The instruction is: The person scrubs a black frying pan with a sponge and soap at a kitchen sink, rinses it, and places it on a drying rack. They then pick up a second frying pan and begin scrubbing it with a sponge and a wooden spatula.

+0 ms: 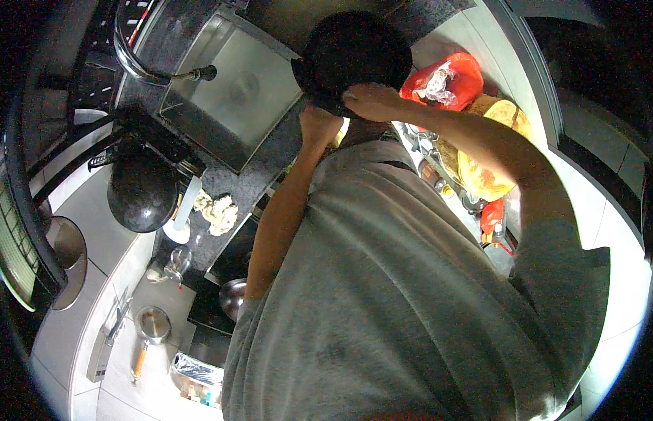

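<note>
A dark round vessel, seemingly a wok or pan (pixel 358 58), lies before me at the top of the view, past the sink's right corner. My left hand (pixel 321 126) is closed at its lower left edge, and a small yellow and white patch shows beside that hand. At the near rim, the fingers of my right hand (pixel 371 101) curl over the vessel. Its inside is too dark to make out. Left of both hands is a steel sink (pixel 242 89) with a curved chrome faucet (pixel 139 71).
A crumpled cloth (pixel 220 213) and a broad-bladed knife (pixel 188 202) are on the dark counter, near a black wok (pixel 142 192). A steel bowl (pixel 233 299) is beside my left arm. To the right are a red plastic bag (pixel 468 79), yellow round objects (pixel 484 176) and bottles (pixel 429 171).
</note>
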`<action>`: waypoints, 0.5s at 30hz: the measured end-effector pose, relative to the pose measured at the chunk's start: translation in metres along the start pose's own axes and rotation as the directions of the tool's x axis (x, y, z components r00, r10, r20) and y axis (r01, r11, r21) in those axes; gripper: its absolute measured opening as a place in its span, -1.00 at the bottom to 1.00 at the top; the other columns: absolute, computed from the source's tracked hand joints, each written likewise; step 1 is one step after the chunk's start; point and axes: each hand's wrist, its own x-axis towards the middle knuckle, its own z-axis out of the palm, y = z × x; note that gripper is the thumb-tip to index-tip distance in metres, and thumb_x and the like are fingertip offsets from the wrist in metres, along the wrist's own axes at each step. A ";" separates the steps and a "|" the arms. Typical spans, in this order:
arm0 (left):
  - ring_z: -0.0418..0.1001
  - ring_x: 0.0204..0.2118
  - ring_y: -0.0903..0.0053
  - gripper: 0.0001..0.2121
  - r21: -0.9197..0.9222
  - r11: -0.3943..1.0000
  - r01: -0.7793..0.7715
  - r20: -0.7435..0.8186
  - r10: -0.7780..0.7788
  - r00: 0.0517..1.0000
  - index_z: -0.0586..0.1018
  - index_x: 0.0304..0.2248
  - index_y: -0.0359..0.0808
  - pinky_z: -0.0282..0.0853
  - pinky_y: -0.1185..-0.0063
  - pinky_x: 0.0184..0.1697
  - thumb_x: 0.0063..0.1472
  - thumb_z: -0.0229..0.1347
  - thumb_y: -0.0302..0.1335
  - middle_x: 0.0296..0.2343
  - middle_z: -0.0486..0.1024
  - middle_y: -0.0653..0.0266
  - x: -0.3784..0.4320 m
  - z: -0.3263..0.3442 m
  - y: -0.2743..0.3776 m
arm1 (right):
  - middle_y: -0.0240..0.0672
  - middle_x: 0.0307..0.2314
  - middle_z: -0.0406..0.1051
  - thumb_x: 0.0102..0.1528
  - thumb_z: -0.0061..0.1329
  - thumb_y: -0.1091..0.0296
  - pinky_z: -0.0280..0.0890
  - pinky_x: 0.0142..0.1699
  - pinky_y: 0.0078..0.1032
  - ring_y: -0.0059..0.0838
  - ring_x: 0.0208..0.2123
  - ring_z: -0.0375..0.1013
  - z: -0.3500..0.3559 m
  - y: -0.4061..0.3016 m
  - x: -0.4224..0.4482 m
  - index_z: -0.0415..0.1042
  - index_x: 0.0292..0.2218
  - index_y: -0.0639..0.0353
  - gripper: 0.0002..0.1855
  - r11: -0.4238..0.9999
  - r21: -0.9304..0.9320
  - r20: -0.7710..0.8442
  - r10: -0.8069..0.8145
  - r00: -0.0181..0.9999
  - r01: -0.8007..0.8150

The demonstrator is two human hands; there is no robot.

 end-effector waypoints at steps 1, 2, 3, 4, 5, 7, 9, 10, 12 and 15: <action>0.49 -0.38 0.04 -0.70 0.050 0.998 0.035 0.045 -0.038 0.998 0.54 -0.45 -0.33 0.41 0.29 -0.27 -0.08 0.10 -0.23 -0.47 0.53 0.00 0.001 0.006 -0.002 | -0.02 -0.25 0.41 0.07 -0.24 0.07 0.31 -0.11 -0.11 -0.04 -0.19 0.41 -0.001 0.008 -0.007 0.44 -0.26 0.17 -0.61 0.999 -0.031 0.022 0.019 1.000 -0.019; 0.49 -0.37 0.04 -0.69 0.058 0.994 0.094 0.070 -0.098 0.993 0.54 -0.43 -0.33 0.41 0.30 -0.27 -0.07 0.10 -0.22 -0.46 0.52 -0.01 0.000 0.012 -0.004 | -0.02 -0.25 0.42 0.06 -0.23 0.05 0.30 -0.10 -0.10 -0.04 -0.19 0.42 -0.001 0.016 -0.013 0.45 -0.27 0.17 -0.61 0.997 -0.063 0.043 0.037 0.998 -0.034; 0.49 -0.36 0.04 -0.67 0.065 0.990 0.127 0.072 -0.132 0.989 0.54 -0.40 -0.33 0.41 0.30 -0.26 -0.06 0.09 -0.21 -0.44 0.52 -0.02 0.000 0.011 -0.007 | -0.04 -0.25 0.42 0.05 -0.22 0.06 0.28 -0.08 -0.10 -0.06 -0.18 0.42 -0.003 0.028 -0.010 0.46 -0.30 0.16 -0.62 0.975 -0.223 0.118 0.040 0.992 -0.013; 0.49 -0.35 0.04 -0.65 0.053 0.989 0.137 0.084 -0.141 0.986 0.53 -0.38 -0.33 0.41 0.31 -0.26 -0.05 0.08 -0.20 -0.42 0.52 -0.03 0.005 0.015 -0.001 | -0.06 -0.26 0.43 0.04 -0.20 0.07 0.27 -0.05 -0.10 -0.08 -0.17 0.41 -0.011 0.050 -0.008 0.47 -0.32 0.16 -0.63 0.922 -0.387 0.186 0.089 0.979 -0.010; 0.49 -0.34 0.05 -0.63 0.052 0.990 0.129 0.086 -0.133 0.987 0.52 -0.34 -0.32 0.41 0.31 -0.25 -0.05 0.08 -0.19 -0.40 0.52 -0.04 0.005 0.014 -0.002 | -0.07 -0.27 0.44 0.02 -0.19 0.08 0.25 -0.03 -0.10 -0.10 -0.16 0.41 -0.015 0.070 -0.002 0.48 -0.34 0.15 -0.64 0.852 -0.524 0.251 0.127 0.960 0.024; 0.49 -0.33 0.06 -0.61 0.078 0.992 0.099 0.078 -0.105 0.991 0.52 -0.30 -0.31 0.41 0.32 -0.24 -0.04 0.07 -0.18 -0.39 0.51 -0.06 0.003 0.001 0.002 | -0.13 -0.23 0.43 -0.04 -0.12 0.17 0.17 0.06 -0.19 -0.20 -0.06 0.34 -0.039 0.105 0.011 0.51 -0.38 0.10 -0.73 0.651 -0.722 0.265 -0.056 0.963 0.237; 0.50 -0.35 0.08 -0.63 0.098 0.995 0.020 0.055 -0.026 0.998 0.53 -0.33 -0.30 0.42 0.32 -0.26 -0.04 0.07 -0.18 -0.41 0.52 -0.06 -0.003 -0.015 0.011 | -0.20 -0.16 0.39 -0.04 -0.11 0.23 0.03 0.17 -0.25 -0.27 0.03 0.24 -0.054 0.113 0.016 0.51 -0.39 0.10 -0.77 0.577 -0.778 0.139 -0.224 0.964 0.247; 0.50 -0.36 0.08 -0.64 0.078 0.996 -0.044 0.026 0.042 0.999 0.54 -0.35 -0.30 0.42 0.32 -0.27 -0.04 0.07 -0.18 -0.42 0.52 -0.06 0.000 -0.013 0.015 | -0.23 -0.13 0.38 -0.05 -0.11 0.27 -0.04 0.22 -0.27 -0.31 0.07 0.19 -0.059 0.124 0.016 0.51 -0.39 0.10 -0.78 0.540 -0.810 0.076 -0.291 0.954 0.229; 0.50 -0.39 0.08 -0.68 0.002 0.989 -0.149 -0.065 0.149 0.987 0.55 -0.41 -0.30 0.42 0.32 -0.29 -0.05 0.07 -0.19 -0.46 0.52 -0.03 0.007 0.000 0.015 | -0.28 -0.07 0.32 -0.02 -0.13 0.32 -0.18 0.29 -0.31 -0.35 0.13 0.11 -0.064 0.151 0.037 0.51 -0.35 0.12 -0.78 0.521 -0.819 -0.044 -0.474 0.879 0.240; 0.50 -0.40 0.06 -0.67 0.032 0.999 -0.011 0.014 0.010 1.000 0.57 -0.42 -0.30 0.42 0.30 -0.29 -0.04 0.07 -0.18 -0.48 0.53 -0.01 -0.009 -0.024 -0.007 | -0.37 0.02 0.24 0.00 -0.18 0.35 -0.36 0.34 -0.37 -0.39 0.18 0.02 -0.100 0.076 0.080 0.48 -0.26 0.13 -0.73 -0.128 -0.946 0.308 -0.632 0.711 0.297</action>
